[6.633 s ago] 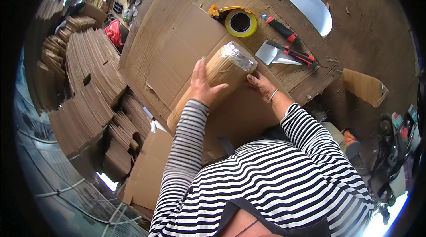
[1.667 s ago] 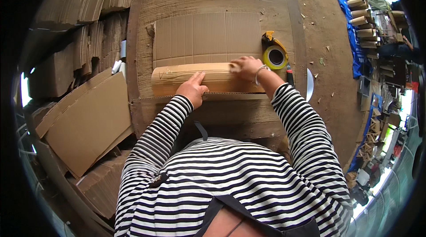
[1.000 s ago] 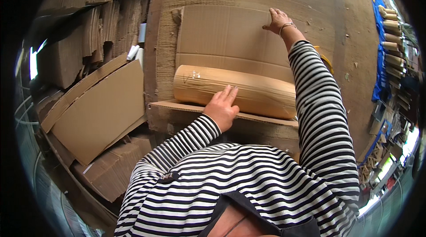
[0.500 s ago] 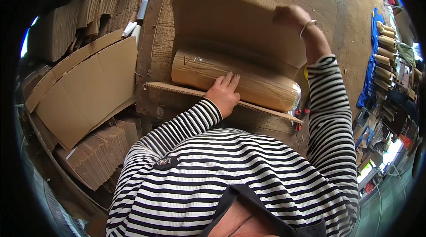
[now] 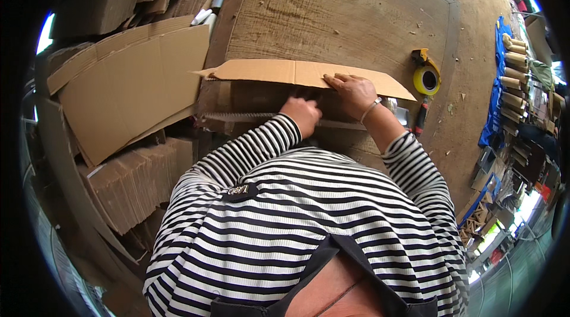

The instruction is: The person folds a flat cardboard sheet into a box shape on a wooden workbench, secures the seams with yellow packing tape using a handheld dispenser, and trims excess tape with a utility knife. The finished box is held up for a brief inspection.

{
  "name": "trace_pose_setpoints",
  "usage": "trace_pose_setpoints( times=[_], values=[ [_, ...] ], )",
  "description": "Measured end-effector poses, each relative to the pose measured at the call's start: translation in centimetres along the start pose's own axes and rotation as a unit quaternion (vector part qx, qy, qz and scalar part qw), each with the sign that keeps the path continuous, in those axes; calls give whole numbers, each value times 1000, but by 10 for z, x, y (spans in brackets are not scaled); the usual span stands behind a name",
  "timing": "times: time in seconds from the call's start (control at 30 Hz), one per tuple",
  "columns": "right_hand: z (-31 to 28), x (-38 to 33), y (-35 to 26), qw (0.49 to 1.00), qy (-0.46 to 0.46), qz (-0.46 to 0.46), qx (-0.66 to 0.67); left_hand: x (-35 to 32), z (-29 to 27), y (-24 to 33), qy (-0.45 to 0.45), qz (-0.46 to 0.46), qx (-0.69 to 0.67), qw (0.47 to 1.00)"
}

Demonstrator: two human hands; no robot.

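A brown cardboard sheet [image 5: 267, 70] is folded over toward me, its creased flap crossing the table in front of my body. My right hand [image 5: 353, 92] grips the flap near its right end, fingers lying over the outer face, thumb hidden. In the gap between the flap and the sheet's near edge [image 5: 237, 116] is my left hand [image 5: 301, 115], its fingers smeared by motion. The brown wrapped roll inside is almost wholly covered. Only a shiny clear bit at its end [image 5: 390, 104] shows, beside my right wrist.
A yellow tape roll in a dispenser [image 5: 427, 78] and a red-and-black handled tool [image 5: 421, 116] lie right of the cardboard on the wooden table [image 5: 350, 14]. Stacked cardboard [image 5: 127, 189] and leaning sheets [image 5: 148, 73] fill the left side. Several paper-wrapped rolls [image 5: 513, 79] lie far right.
My right hand has come down and toward me, folding the upright flap over the roll. My left hand has left the roll's top and moved nearer me. The tape dispenser is now uncovered.
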State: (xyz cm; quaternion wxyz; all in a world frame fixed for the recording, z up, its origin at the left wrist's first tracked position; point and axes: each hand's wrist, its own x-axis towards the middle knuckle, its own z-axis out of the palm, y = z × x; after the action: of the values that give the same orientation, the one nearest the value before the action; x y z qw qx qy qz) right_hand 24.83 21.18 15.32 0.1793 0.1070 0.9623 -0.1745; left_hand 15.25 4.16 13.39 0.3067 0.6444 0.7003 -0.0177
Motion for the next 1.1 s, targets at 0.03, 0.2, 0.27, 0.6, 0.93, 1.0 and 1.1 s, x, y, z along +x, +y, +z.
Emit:
trace_pose_setpoints(
  times=[0.03, 0.2, 0.27, 0.6, 0.93, 1.0, 1.1],
  values=[
    [3, 4, -7, 998, -45, 9, 41, -4, 6, -9, 24, -16, -22, 999],
    [-7, -37, -17, 998, -26, 47, 29, -23, 24, -24, 337, 71, 4, 939],
    [-21, -59, -17, 996, -27, 65, -53, -32, 12, -30, 319, 35, -5, 947],
    [51, -102, 14, 979, 203, 9, -32, -47, 11, -39, 262, 32, 27, 964],
    [61, -102, 47, 967, 254, 33, -15, -26, 29, -61, 290, 46, 78, 953],
    [65, -123, 32, 969, 241, 31, -38, -54, 42, -39, 280, 47, 96, 954],
    [64, -112, 38, 967, 253, 31, -10, -53, 30, -34, 223, 15, 44, 974]
  ],
)
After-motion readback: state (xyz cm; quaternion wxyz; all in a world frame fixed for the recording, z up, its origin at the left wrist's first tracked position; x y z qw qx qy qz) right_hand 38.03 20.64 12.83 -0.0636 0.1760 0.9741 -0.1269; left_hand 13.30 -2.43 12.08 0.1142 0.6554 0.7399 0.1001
